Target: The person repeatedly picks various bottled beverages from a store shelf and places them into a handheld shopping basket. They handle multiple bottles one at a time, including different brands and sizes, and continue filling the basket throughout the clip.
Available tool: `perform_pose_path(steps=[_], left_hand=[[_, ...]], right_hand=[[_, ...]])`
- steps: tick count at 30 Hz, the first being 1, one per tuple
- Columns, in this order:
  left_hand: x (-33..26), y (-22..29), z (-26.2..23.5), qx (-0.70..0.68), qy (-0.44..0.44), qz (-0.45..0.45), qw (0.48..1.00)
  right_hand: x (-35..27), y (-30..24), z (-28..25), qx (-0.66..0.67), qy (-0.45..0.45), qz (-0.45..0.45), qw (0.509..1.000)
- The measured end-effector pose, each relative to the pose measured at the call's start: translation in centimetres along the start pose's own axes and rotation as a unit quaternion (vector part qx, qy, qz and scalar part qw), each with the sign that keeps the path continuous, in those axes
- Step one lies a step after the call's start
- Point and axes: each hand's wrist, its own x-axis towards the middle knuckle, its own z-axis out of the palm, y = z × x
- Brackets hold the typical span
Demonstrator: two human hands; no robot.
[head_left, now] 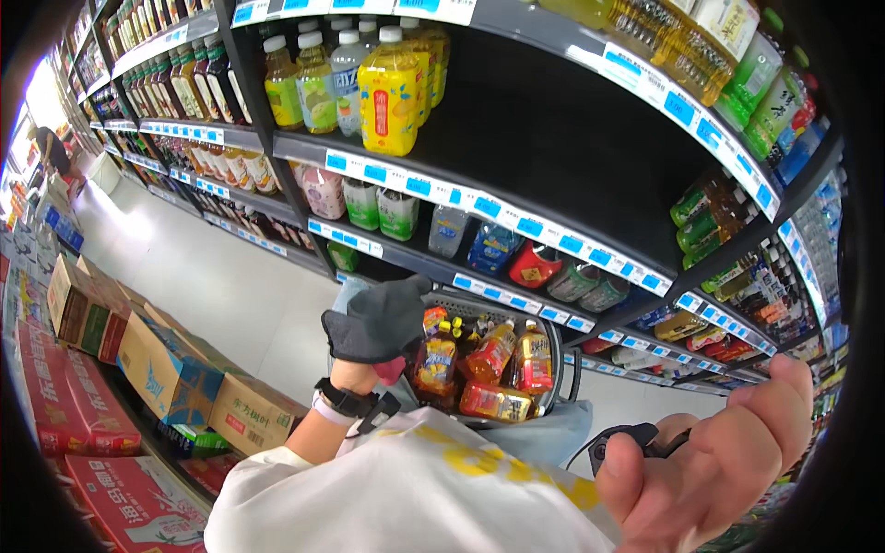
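My left hand (378,323), in a dark grey glove, is raised over the left side of a dark shopping basket (489,307). How its fingers are bent is hard to make out, and no held thing shows. Inside the basket lie several bottles of amber-brown drink, among them a yellow-capped bottle (435,359) and a dark-capped bottle (533,358). My right hand (714,452) is bare and lifted at the lower right, away from the basket. Its thumb stands apart from the fingers, with nothing in it. A small black camera (608,447) sits by its wrist.
Ahead, a drinks shelf (442,184) carries yellow bottles (387,92) and price labels. Cardboard cartons (171,364) and red boxes (138,502) are stacked at the left. Along the pale aisle floor (221,276), another person (53,157) is far off at the left.
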Motion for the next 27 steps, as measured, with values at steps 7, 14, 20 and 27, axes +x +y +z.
perform_pose_path(steps=[7,14,20,27], left_hand=[[0.0,0.7,1.0,0.002,0.011,-0.033,0.999],[-0.2,0.7,0.6,-0.025,-0.043,-0.003,0.999],[0.0,1.1,0.1,0.071,0.005,0.007,0.997],[0.0,1.6,0.5,0.000,0.006,0.018,1.000]], right_hand=[[4.9,-3.2,-1.8,-0.010,-0.112,0.295,0.949],[5.9,-3.4,0.4,-0.022,-0.052,0.250,0.966],[6.5,-3.0,0.3,-0.024,-0.056,0.242,0.968],[7.7,-4.1,2.0,-0.010,-0.033,0.252,0.967]])
